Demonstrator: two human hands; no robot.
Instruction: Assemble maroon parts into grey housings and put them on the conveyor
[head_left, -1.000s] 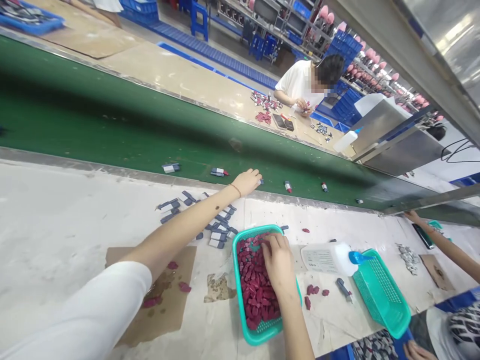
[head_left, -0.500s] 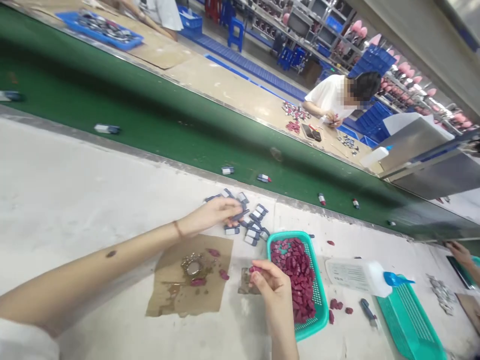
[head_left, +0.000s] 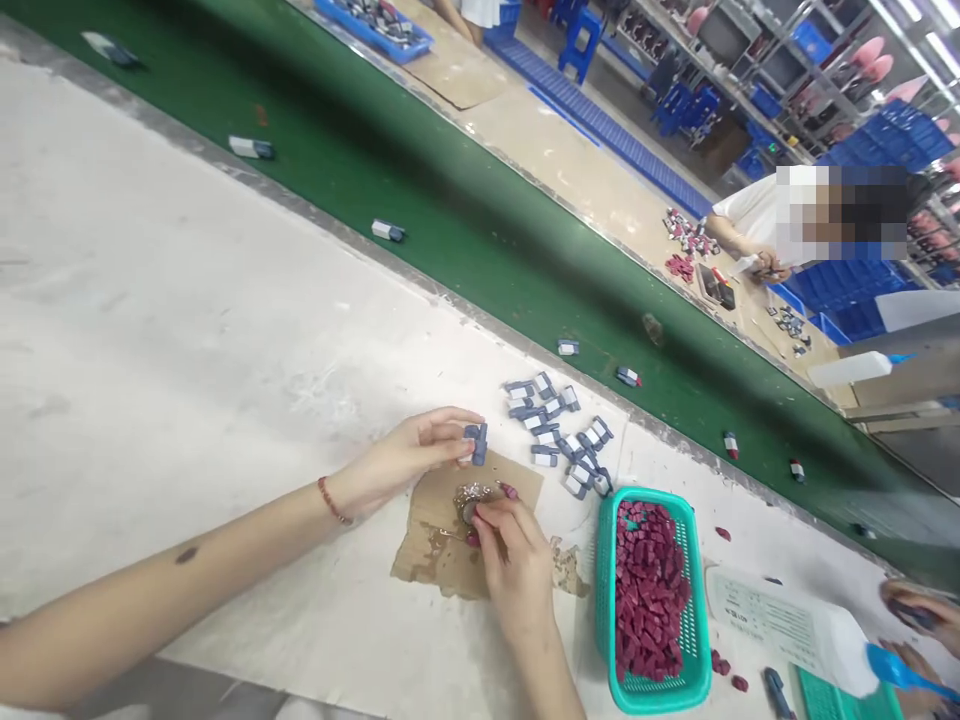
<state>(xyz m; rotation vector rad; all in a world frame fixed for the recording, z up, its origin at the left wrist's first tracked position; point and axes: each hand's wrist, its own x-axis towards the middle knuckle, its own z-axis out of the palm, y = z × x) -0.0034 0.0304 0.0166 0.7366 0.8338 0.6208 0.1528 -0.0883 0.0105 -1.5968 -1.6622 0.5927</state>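
Observation:
My left hand [head_left: 409, 455] pinches a small grey-blue and white part [head_left: 475, 443] just above a stained piece of cardboard [head_left: 442, 545]. My right hand [head_left: 514, 560] is closed over the cardboard, its fingertips pressing a small magenta piece [head_left: 508, 490] at a glue-crusted spot [head_left: 471, 497]. A pile of several grey and white parts [head_left: 559, 430] lies just beyond the hands. To the right, a teal basket [head_left: 649, 690] holds many magenta pieces [head_left: 649, 590].
A green conveyor belt [head_left: 465, 220] runs diagonally behind the bench, carrying scattered parts [head_left: 388, 230]. A white bottle with a blue nozzle [head_left: 795, 630] lies at the right beside another person's hand [head_left: 919, 605]. Across the belt a person in white [head_left: 765, 215] works.
My left hand lifted a grey part from the pile and drew it over the cardboard. My right hand carried the magenta piece from beside the basket down to the glue spot. The view swung left.

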